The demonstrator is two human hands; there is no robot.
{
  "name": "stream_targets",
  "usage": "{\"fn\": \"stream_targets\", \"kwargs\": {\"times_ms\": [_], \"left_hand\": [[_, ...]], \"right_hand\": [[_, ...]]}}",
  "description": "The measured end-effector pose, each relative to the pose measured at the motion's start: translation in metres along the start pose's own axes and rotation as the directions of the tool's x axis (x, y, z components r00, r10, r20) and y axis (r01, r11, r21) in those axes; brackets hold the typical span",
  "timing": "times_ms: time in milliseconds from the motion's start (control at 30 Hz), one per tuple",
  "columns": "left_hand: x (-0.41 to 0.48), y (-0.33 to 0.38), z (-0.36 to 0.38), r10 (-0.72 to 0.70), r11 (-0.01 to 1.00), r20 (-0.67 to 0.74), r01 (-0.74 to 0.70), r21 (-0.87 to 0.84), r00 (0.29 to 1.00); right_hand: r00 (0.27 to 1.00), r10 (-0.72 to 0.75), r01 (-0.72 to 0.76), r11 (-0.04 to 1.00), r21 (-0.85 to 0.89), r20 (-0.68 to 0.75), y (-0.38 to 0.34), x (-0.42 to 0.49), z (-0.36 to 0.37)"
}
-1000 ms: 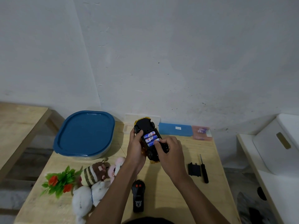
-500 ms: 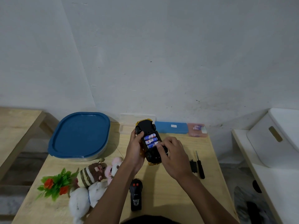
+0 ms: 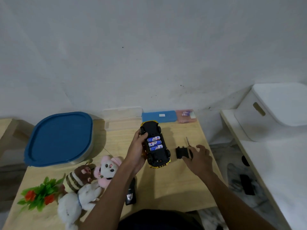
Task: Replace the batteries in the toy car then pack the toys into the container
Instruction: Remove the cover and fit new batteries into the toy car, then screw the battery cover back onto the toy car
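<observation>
The black and gold toy car (image 3: 157,157) is upside down, just above the wooden table (image 3: 174,188). Three blue-and-white batteries (image 3: 154,143) sit in its open compartment. My left hand (image 3: 135,151) grips the car's left side, thumb near the batteries. My right hand (image 3: 199,159) is off the car, fingers stretched to the right edge of the black battery cover (image 3: 180,152) and over the handle of the small screwdriver (image 3: 187,141). I cannot tell whether it holds either one. The container with the blue lid (image 3: 59,138) stands closed at the back left.
Three plush toys lie at the front left: pink (image 3: 108,168), striped brown (image 3: 78,178), white (image 3: 74,203), beside a fake plant (image 3: 39,195). A black remote (image 3: 130,195) lies under my left forearm. Blue (image 3: 158,116), pink (image 3: 186,116) and clear (image 3: 122,117) boxes line the wall. A white bench (image 3: 274,160) stands right.
My right hand has left the batteries and moved right and down to the battery cover and screwdriver. My left hand still holds the car. The camera has tilted.
</observation>
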State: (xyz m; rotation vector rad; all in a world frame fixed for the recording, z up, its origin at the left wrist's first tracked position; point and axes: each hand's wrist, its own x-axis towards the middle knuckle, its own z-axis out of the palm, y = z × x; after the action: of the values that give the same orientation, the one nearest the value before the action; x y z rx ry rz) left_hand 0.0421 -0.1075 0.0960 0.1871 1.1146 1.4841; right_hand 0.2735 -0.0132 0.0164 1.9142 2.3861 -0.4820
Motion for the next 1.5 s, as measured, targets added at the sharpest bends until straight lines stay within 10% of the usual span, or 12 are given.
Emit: {"fn": "stream_targets", "kwargs": {"times_ms": [367, 667, 800, 967, 1500], "left_hand": [[0.001, -0.005, 0.011, -0.023, 0.999, -0.008, 0.023, 0.03, 1.0], [0.004, 0.001, 0.014, -0.008, 1.0, -0.02, 0.009, 0.015, 1.0], [0.001, 0.007, 0.01, 0.007, 1.0, -0.004, -0.006, 0.023, 1.0], [-0.006, 0.016, 0.002, -0.011, 0.996, 0.023, 0.009, 0.088, 1.0], [-0.039, 0.027, -0.008, -0.005, 0.984, 0.135, -0.019, 0.176, 0.991]], "right_hand": [[0.981, -0.147, 0.171, 0.964, -0.203, 0.129, 0.009, 0.039, 0.006], [0.98, -0.175, 0.189, 0.966, 0.174, -0.092, -0.002, 0.037, -0.011], [0.996, -0.065, 0.092, 0.655, 0.75, -0.066, -0.026, 0.014, -0.054], [0.961, -0.276, 0.153, 0.435, 0.888, -0.03, -0.066, -0.022, -0.094], [0.863, -0.504, 0.301, 0.55, 0.779, 0.022, -0.104, -0.036, -0.09]]}}
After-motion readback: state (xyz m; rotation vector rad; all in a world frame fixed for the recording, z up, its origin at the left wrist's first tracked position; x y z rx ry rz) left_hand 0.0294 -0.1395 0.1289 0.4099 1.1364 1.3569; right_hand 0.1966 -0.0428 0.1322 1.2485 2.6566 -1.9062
